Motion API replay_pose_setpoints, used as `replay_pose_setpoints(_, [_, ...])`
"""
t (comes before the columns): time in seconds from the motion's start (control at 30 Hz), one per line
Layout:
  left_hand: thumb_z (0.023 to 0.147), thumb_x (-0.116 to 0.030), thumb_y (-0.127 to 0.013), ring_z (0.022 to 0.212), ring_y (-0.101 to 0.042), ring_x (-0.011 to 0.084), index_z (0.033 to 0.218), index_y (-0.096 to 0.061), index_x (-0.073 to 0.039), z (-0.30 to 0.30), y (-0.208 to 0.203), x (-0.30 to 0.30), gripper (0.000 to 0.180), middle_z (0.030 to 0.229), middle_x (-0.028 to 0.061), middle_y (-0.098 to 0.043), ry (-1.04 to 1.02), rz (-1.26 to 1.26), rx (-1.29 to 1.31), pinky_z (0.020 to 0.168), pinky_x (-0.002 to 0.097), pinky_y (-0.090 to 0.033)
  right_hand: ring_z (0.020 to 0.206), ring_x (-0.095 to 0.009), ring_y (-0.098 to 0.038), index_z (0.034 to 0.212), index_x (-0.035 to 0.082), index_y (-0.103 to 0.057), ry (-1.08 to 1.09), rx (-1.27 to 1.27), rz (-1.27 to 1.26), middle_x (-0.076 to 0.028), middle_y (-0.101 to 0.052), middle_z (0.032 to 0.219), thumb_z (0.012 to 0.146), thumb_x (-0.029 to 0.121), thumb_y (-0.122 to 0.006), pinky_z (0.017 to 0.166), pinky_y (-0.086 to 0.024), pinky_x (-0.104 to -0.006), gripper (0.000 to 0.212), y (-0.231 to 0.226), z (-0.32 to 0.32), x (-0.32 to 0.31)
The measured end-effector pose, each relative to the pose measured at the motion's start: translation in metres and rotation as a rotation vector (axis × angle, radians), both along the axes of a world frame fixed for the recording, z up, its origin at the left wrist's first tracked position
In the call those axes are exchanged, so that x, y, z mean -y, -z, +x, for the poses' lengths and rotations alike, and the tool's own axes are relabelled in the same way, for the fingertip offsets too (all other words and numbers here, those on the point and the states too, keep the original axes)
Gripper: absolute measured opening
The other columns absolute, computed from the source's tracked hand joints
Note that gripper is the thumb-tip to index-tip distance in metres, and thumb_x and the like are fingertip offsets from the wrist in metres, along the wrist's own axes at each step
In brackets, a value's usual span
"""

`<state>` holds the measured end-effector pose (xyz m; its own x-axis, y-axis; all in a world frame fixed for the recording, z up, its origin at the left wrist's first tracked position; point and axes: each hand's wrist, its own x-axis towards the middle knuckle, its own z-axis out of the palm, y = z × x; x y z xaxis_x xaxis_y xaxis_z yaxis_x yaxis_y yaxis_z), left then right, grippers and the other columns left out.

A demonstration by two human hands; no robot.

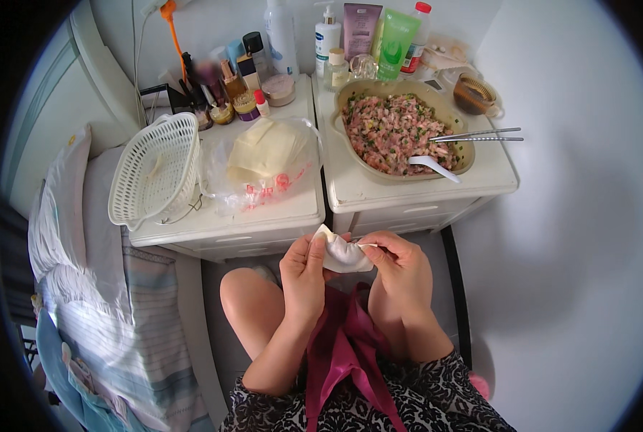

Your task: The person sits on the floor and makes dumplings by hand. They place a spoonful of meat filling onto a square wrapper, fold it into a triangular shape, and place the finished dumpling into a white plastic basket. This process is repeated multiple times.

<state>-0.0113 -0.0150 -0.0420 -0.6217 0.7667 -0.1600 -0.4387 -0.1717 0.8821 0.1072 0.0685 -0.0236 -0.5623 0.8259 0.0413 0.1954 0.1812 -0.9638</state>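
Observation:
Between both hands, just in front of the cabinets, is a partly folded wonton point(347, 257) in a pale wrapper. My left hand point(303, 270) pinches its left corner, thumb on top. On the other side, my right hand point(397, 266) grips the right corner between thumb and fingers. Whatever lies inside the wrapper is hidden. Beyond, on the right cabinet, a beige basin point(468, 157) holds pink minced meat point(386, 129) with green bits. A white spoon point(438, 168) and metal chopsticks point(491, 135) rest in it. Stacked wrappers point(262, 153) lie on a clear plastic bag point(285, 191) on the left cabinet.
A white slatted basket point(186, 138) sits at the left cabinet's edge. Bottles and tubes point(396, 43) and cosmetics jars point(278, 90) crowd the back. A brown container point(473, 95) stands right of the basin. A bed point(149, 324) is at left, a wall point(566, 216) at right.

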Motion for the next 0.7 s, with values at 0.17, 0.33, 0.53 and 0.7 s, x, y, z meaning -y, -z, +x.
replay_pose_setpoints(0.17, [0.092, -0.013, -0.050, 0.077, -0.064, 0.0160, 0.102, -0.059, 0.005, -0.005, 0.001, 0.009, 0.023, 0.093, 0.0133, -0.065, 0.072, -0.129, -0.143, 0.058, 0.0255, -0.057, 0.064, -0.005, -0.057, 0.089, 0.002, -0.066, -0.101, 0.060, -0.176, -0.001, -0.066, 0.077, 0.082, 0.010, -0.063, 0.059, -0.044, -0.0181, 0.011, 0.011, 0.000, -0.011])
replay_pose_setpoints(0.33, [0.090, -0.008, -0.053, 0.070, -0.061, 0.0104, 0.102, -0.061, 0.005, -0.002, 0.003, 0.013, 0.020, 0.087, 0.0087, -0.065, 0.022, -0.223, -0.288, 0.052, 0.0210, -0.054, 0.063, -0.006, -0.057, 0.086, 0.002, -0.066, -0.014, -0.032, -0.103, -0.001, -0.065, 0.076, 0.079, 0.006, -0.065, 0.058, -0.044, -0.0172, 0.008, 0.011, -0.006, -0.003])
replay_pose_setpoints(0.53, [0.089, -0.007, -0.053, 0.067, -0.059, 0.0078, 0.101, -0.063, 0.004, -0.006, -0.006, 0.016, 0.019, 0.082, 0.0065, -0.064, 0.084, -0.280, -0.274, 0.049, 0.0197, -0.052, 0.068, -0.008, -0.057, 0.088, 0.000, -0.065, -0.153, 0.022, 0.078, -0.002, -0.062, 0.084, 0.080, -0.001, -0.061, 0.061, -0.045, -0.0192, 0.009, 0.014, -0.003, -0.008])
replay_pose_setpoints(0.7, [0.089, -0.007, -0.054, 0.064, -0.058, 0.0066, 0.100, -0.062, 0.004, -0.014, -0.003, 0.023, 0.019, 0.078, 0.0065, -0.064, 0.249, -0.301, -0.237, 0.048, 0.0191, -0.050, 0.069, -0.010, -0.056, 0.089, 0.001, -0.065, -0.428, -0.090, 0.135, -0.003, -0.060, 0.081, 0.078, -0.002, -0.063, 0.061, -0.044, -0.0216, 0.012, 0.021, -0.006, -0.026])
